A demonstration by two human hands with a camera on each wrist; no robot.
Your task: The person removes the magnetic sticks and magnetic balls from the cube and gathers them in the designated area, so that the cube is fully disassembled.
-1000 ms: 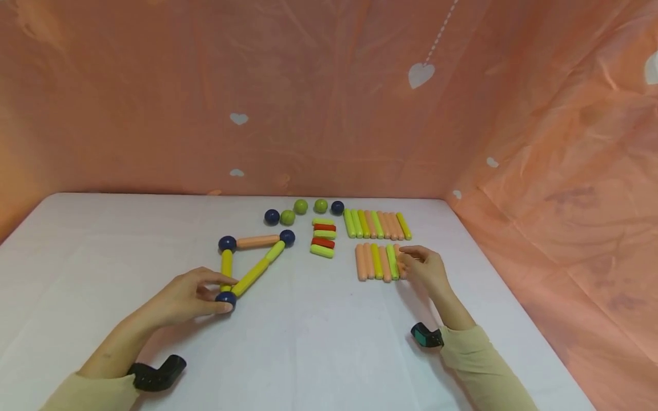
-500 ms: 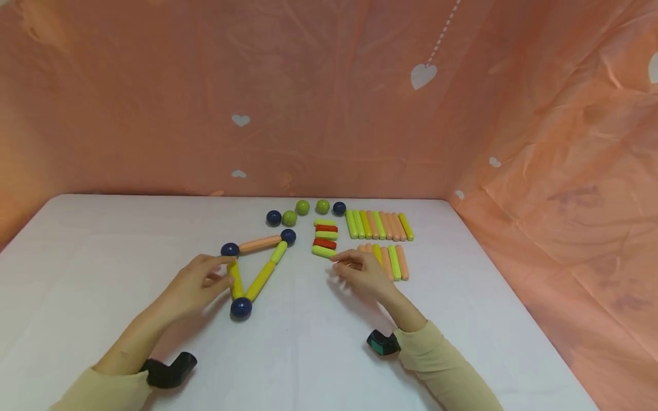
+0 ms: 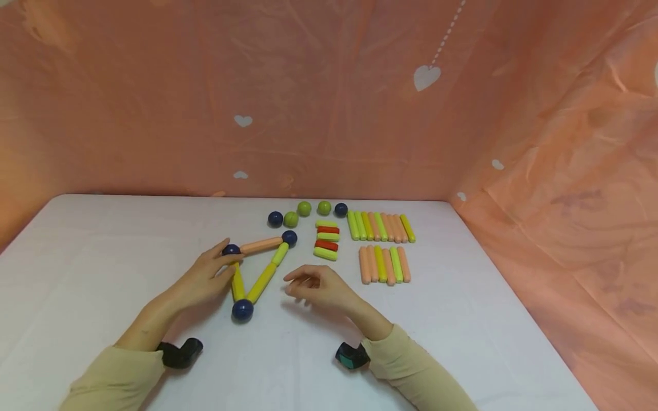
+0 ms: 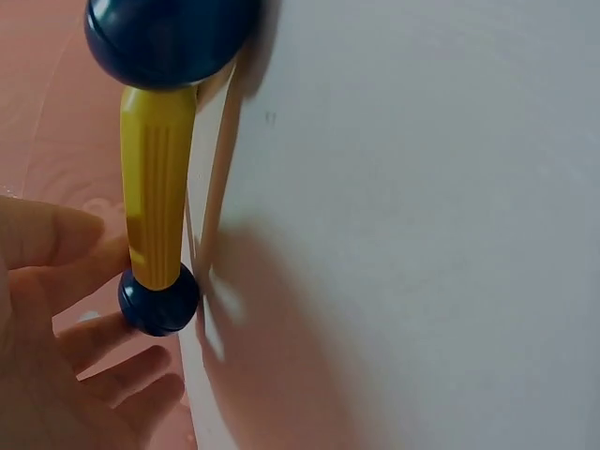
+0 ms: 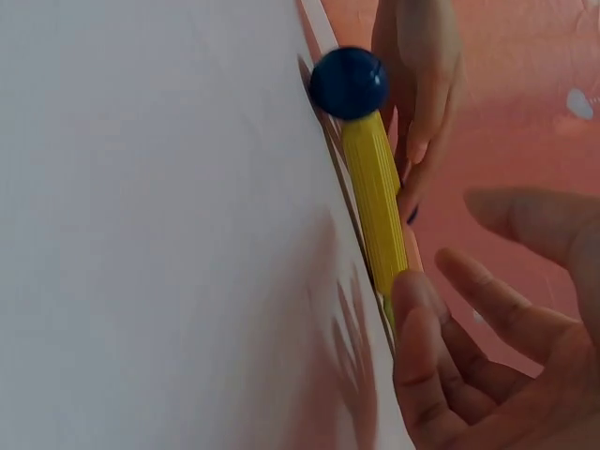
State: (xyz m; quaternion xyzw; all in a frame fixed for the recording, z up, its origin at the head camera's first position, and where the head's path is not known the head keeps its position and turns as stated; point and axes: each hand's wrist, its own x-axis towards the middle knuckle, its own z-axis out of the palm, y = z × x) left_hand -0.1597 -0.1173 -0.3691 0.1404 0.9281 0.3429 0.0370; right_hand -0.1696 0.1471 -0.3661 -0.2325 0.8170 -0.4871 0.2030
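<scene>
Magnetic rods and dark blue balls form a triangle on the white table. My left hand (image 3: 205, 277) is at its upper-left ball (image 3: 230, 249), fingers reaching past the ball and the yellow rod (image 3: 238, 285); in the left wrist view the thumb stands apart from the rod (image 4: 157, 187). A peach rod (image 3: 262, 245) runs to the upper-right ball (image 3: 289, 238). From there a short lime rod (image 3: 280, 254) and a yellow rod (image 3: 261, 284) lead down to the near ball (image 3: 243, 310). Right of the triangle, my right hand (image 3: 324, 291) hovers with fingers loosely bent, holding nothing.
Behind the triangle are loose green balls (image 3: 304, 208) and blue balls (image 3: 275, 219). Short red and lime rods (image 3: 327, 245) lie in a column. Two rows of longer rods, a back row (image 3: 380, 227) and a front row (image 3: 384, 265), lie to the right.
My right hand has moved left from the front rod row towards the triangle, carrying nothing. My left hand has moved from the near ball up to the upper-left ball; the near ball has shifted right.
</scene>
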